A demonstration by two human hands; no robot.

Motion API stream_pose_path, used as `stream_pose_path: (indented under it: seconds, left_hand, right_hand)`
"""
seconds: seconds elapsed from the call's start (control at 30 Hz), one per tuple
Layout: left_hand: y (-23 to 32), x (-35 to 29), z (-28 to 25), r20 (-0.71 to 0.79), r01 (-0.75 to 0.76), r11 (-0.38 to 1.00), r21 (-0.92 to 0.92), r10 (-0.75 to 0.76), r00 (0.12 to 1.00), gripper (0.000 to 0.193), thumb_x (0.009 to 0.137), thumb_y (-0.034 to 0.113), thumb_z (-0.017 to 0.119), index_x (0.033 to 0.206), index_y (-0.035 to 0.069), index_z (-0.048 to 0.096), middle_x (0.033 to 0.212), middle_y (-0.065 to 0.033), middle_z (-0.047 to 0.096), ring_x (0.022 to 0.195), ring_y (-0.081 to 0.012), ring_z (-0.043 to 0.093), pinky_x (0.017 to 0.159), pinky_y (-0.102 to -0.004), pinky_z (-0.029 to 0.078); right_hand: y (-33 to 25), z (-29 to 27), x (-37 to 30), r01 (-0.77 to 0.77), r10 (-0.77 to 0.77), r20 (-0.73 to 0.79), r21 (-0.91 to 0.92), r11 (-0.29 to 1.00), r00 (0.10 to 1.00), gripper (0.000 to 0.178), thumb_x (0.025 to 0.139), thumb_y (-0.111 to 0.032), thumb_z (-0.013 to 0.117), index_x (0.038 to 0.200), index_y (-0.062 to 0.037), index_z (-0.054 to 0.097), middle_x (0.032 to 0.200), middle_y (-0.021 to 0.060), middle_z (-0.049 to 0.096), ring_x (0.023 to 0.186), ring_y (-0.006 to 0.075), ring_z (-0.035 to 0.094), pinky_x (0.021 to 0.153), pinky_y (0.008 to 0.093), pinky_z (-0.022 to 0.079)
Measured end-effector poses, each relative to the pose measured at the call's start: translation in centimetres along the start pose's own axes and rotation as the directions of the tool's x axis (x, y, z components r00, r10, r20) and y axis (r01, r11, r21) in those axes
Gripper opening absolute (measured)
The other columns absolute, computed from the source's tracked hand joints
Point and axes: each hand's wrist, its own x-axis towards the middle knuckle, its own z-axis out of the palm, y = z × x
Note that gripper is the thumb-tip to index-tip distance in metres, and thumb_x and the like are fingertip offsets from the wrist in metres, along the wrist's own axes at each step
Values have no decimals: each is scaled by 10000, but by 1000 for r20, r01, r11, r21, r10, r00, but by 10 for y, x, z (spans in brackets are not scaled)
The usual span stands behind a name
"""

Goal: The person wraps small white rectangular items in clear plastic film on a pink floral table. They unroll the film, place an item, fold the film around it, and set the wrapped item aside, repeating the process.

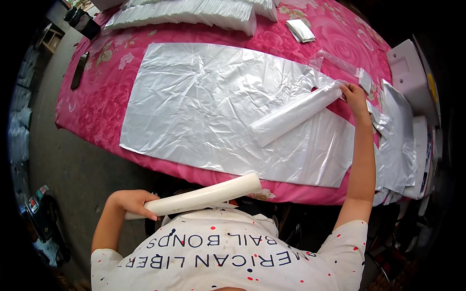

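My left hand point(138, 202) is wrapped round one end of a long cream-white tube point(208, 196), held slanting in front of my shirt at the table's near edge. Out at the right, my right hand point(354, 97) pinches the upper end of a long, narrow folded strip of translucent plastic point(298, 112). This strip lies diagonally over a large, crinkled, silvery-white plastic bag point(194, 106) spread flat on the table. A gap at the bag's right end lets the pink cloth show beneath my right hand.
Pink floral cloth point(94, 92) covers the table. Stacked folded white bags point(194, 14) lie at the far side, near a small white bundle point(300, 31). A dark flat object point(79, 71) rests at left, below a black cup-like container point(83, 23). White boxes point(412, 77) stand at right.
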Motion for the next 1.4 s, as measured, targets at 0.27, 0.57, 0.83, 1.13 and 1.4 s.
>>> stream_pose_path:
  seconds: [0.27,0.57,0.83,1.13,1.4]
  left_hand:
    - [160,63,-6,-202,-60,438,897,528,825,412,668,247,740,1007,55,607,925,-133,637,864,-324,594,724,-372,467]
    - [136,130,11,398,-400,-190,897,741,541,765,756,532,561,1196,-84,449,1270,-212,447,1182,-327,427,994,-400,334]
    - [105,142,38,243,-175,-170,970,735,633,896,801,639,379,1322,-89,328,1428,-228,266,1359,-319,209,1114,-436,116]
    - [83,152,68,129,-52,-124,991,763,633,847,839,635,341,1345,-44,330,1440,-193,273,1367,-300,201,1101,-443,129]
    - [86,148,59,222,-180,-141,973,771,597,817,821,555,452,1372,-26,288,1467,-172,222,1379,-274,170,1111,-412,118]
  right_hand:
    - [-71,104,-10,106,-89,283,-47,993,955,172,847,-163,599,820,6,614,657,-11,548,590,59,477,546,230,397]
    - [-88,139,9,139,-32,451,-205,969,892,178,867,-187,594,872,-14,635,676,-23,549,590,57,476,543,215,400]
    - [-96,145,-32,155,-153,76,-15,988,985,383,846,-285,611,1110,-10,573,896,89,617,746,155,567,666,293,468]
    - [-75,153,-196,632,-516,367,-490,600,774,579,682,-136,705,1231,-112,523,1049,107,558,929,281,543,799,395,422]
    - [-36,66,-129,215,-435,-121,-733,645,892,472,790,-87,621,1249,-80,512,994,126,594,888,303,546,795,386,436]
